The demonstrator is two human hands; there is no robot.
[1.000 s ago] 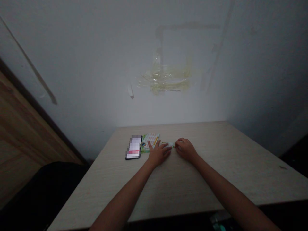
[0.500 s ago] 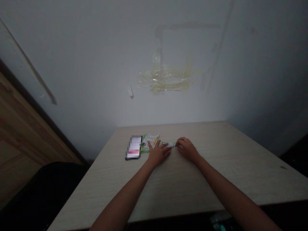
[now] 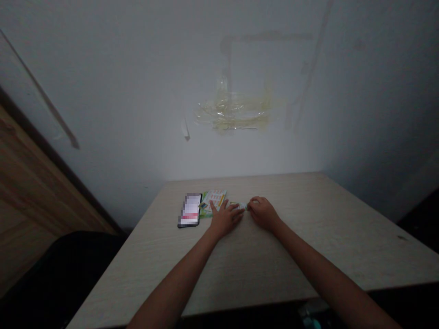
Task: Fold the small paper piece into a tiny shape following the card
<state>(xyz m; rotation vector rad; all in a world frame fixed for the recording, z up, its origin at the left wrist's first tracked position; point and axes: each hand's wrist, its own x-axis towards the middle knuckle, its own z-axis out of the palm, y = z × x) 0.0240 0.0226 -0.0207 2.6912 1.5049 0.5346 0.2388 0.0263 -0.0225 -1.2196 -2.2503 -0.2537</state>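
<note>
My left hand (image 3: 223, 221) lies flat with its fingers spread, the thumb and index finger over the lower edge of a printed leaflet (image 3: 214, 198) in white and green. Its other fingertips rest on a small strip of printed paper (image 3: 241, 205), partly hidden beneath them. At the right end of that strip, the fingers of my right hand (image 3: 264, 213) are pinched together on the paper. Just left of the leaflet lies a phone (image 3: 190, 210) in a dark case, its lit screen blurred out.
The pale wooden table (image 3: 291, 260) meets a grey wall (image 3: 137, 91) bearing shiny clear tape (image 3: 236, 112). A small dark mark (image 3: 402, 237) shows near the table's right edge. A dark chair-like shape (image 3: 75, 269) stands to the left, by a wooden panel (image 3: 41, 183).
My right hand has shifted slightly left, nearer to my left hand, with the paper strip's end between its fingers. My left hand stays in place.
</note>
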